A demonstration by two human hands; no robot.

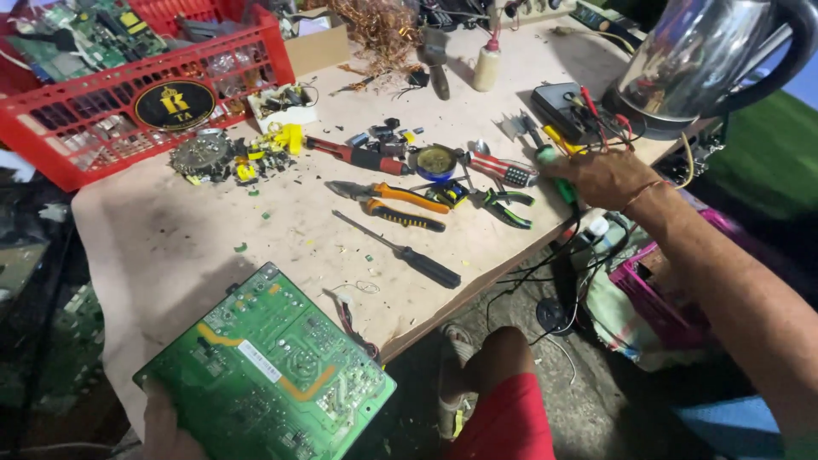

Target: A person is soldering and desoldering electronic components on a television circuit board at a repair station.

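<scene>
At table edge [477,281]: right hand [601,177], screwdriver [558,175].

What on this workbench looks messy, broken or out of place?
Small yellow and black component bits lie scattered loose near the red crate, and a tangle of copper wire sits heaped at the back. The green circuit board, held by the left hand, juts off the table edge.

Light on my bench [213,247] is even and fairly bright from above, soft shadows only, hot glare on the steel kettle [699,51], floor and left edge fall dim, wide-angle bend at the corners, slight softness on my right hand [601,177].
</scene>
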